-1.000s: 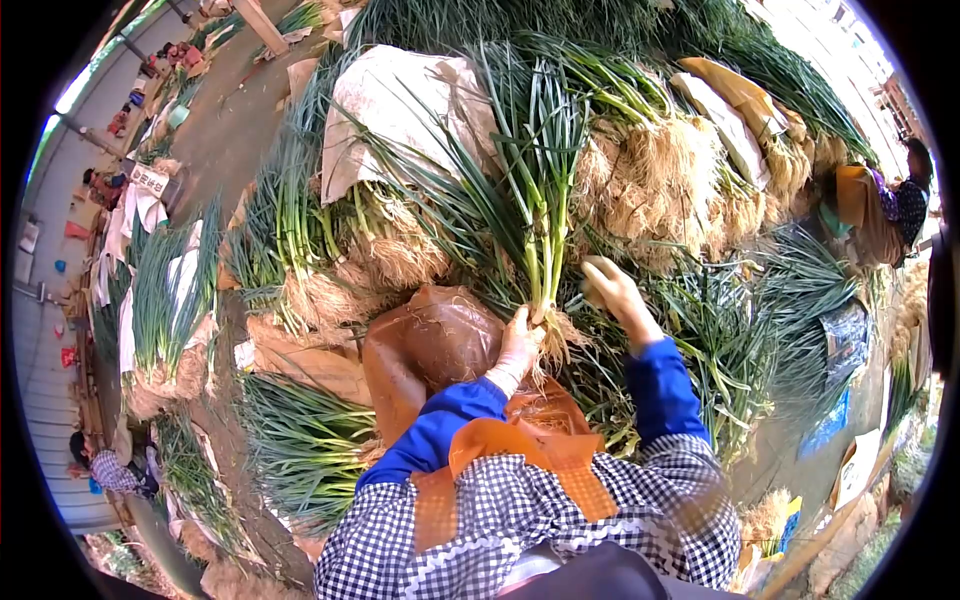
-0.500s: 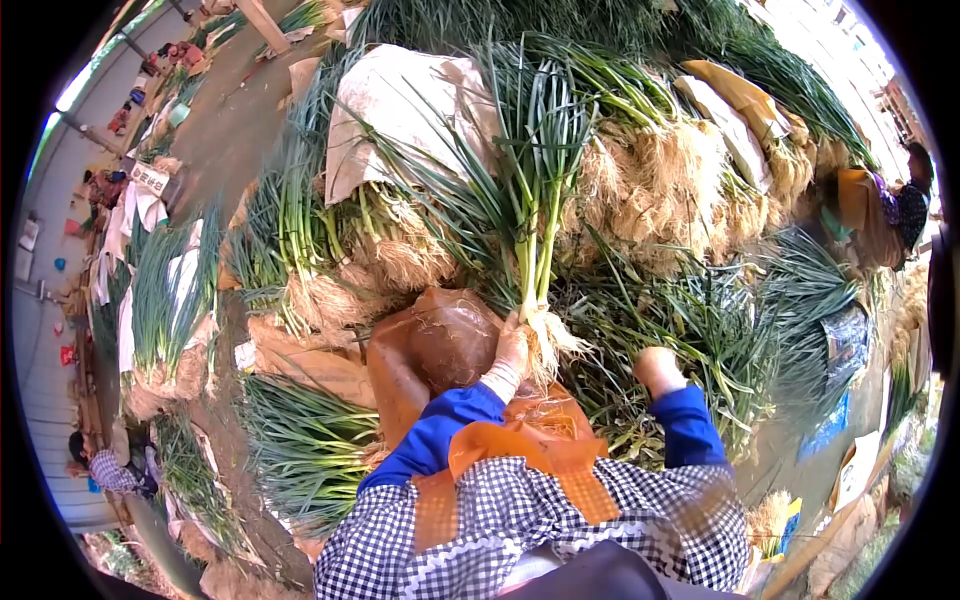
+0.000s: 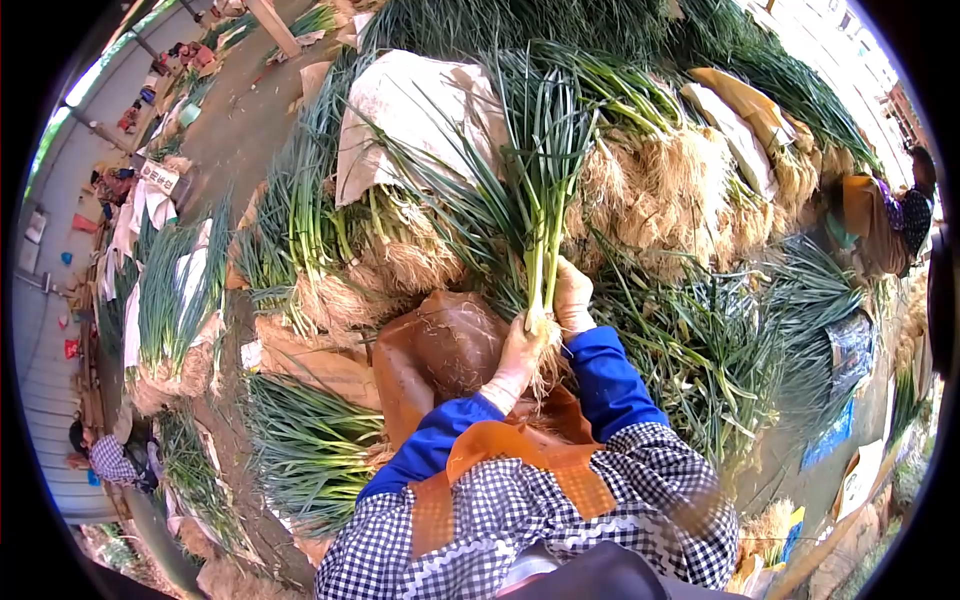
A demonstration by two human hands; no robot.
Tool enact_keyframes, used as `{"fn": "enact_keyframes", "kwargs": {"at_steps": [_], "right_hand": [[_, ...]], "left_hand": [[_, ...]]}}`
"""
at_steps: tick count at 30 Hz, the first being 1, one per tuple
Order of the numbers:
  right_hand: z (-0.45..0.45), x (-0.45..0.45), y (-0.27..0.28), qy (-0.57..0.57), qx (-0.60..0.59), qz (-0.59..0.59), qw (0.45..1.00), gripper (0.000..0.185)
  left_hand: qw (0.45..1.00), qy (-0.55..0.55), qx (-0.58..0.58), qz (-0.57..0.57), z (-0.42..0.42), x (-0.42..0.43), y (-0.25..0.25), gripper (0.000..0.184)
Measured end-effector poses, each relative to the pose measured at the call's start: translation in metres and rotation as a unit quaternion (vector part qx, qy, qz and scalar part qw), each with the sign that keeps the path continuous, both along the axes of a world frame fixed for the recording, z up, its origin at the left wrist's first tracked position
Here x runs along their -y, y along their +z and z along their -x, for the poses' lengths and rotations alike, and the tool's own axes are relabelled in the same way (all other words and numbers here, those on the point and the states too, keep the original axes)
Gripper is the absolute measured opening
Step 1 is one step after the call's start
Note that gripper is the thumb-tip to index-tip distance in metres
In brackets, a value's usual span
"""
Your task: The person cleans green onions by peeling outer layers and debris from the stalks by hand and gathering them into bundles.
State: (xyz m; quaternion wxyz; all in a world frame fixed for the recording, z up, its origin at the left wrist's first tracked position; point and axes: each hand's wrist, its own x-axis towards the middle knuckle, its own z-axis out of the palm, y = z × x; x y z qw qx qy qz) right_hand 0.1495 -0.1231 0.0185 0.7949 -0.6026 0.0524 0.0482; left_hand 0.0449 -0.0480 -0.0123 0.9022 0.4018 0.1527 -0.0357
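Observation:
A bunch of green onions (image 3: 545,215) stands upright in front of me, leaves pointing up and pale roots at the bottom. My left hand (image 3: 517,360) is closed round the bunch just above its roots. On the right side of the stalks, my right hand (image 3: 572,295) touches the bunch, its fingers mostly hidden behind it. Below the hands is a brown apron (image 3: 455,345) over my knee, with bits of root stuck on it. Loose green leaves (image 3: 690,350) lie in a heap to the right.
Onion piles with thick roots (image 3: 660,190) lie ahead, beside a pale sack (image 3: 420,115). More onions (image 3: 310,435) lie at the lower left. One person (image 3: 905,210) sits at the far right, another (image 3: 115,460) at the far left. A wooden post (image 3: 272,25) stands at the upper left.
My right hand first moved down and away over the leaf heap, then came back to the stalks. My left hand has kept hold of the bunch.

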Motion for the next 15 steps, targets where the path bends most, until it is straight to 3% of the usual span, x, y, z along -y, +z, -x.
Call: {"fn": "enact_keyframes", "kwargs": {"at_steps": [2, 3, 5, 6, 7, 8, 9, 10, 11, 12, 13, 15], "right_hand": [[0.015, 0.018, -0.021, 0.04, 0.104, 0.381, 0.918, 0.023], [0.023, 0.029, -0.019, 0.078, 0.123, 0.543, 0.827, 0.024], [0.042, 0.068, -0.006, 0.248, 0.175, 0.628, 0.717, 0.029], [0.043, 0.091, -0.018, 0.228, 0.224, 0.657, 0.682, 0.032], [0.037, 0.094, -0.01, 0.126, 0.179, 0.686, 0.694, 0.033], [0.029, 0.094, -0.002, 0.058, 0.195, 0.66, 0.723, 0.032], [0.021, 0.087, 0.02, -0.009, 0.21, 0.631, 0.747, 0.032], [0.017, 0.074, 0.038, -0.012, 0.225, 0.567, 0.792, 0.032], [0.01, 0.056, 0.054, -0.02, 0.242, 0.498, 0.833, 0.035], [0.002, 0.043, 0.065, 0.003, 0.236, 0.582, 0.778, 0.042], [-0.01, 0.032, 0.068, 0.083, 0.175, 0.613, 0.766, 0.045], [-0.024, 0.02, 0.066, 0.104, 0.171, 0.667, 0.718, 0.043]], "left_hand": [[0.996, -0.004, -0.036, -0.079, 0.002, 0.001, -0.002, 0.026], [0.996, -0.005, -0.036, -0.079, 0.002, 0.001, -0.002, 0.026], [0.997, 0.06, -0.033, 0.037, -0.001, 0.004, -0.002, 0.027], [0.992, 0.054, -0.032, 0.113, 0.0, 0.004, -0.009, 0.029], [0.98, 0.048, -0.035, 0.187, 0.0, 0.003, -0.005, 0.031], [0.985, 0.035, -0.013, -0.166, 0.004, 0.007, 0.0, 0.032], [0.867, 0.018, 0.008, -0.498, 0.006, 0.012, 0.015, 0.032], [0.94, -0.034, -0.027, -0.338, 0.005, 0.014, 0.027, 0.036], [0.857, -0.005, 0.051, -0.512, 0.004, 0.016, -0.003, 0.037], [0.821, -0.014, 0.06, -0.568, 0.005, 0.016, 0.002, 0.037], [0.781, -0.023, 0.069, -0.62, 0.004, 0.017, 0.013, 0.037], [0.779, -0.005, 0.064, -0.623, 0.002, 0.018, 0.028, 0.03]]}}
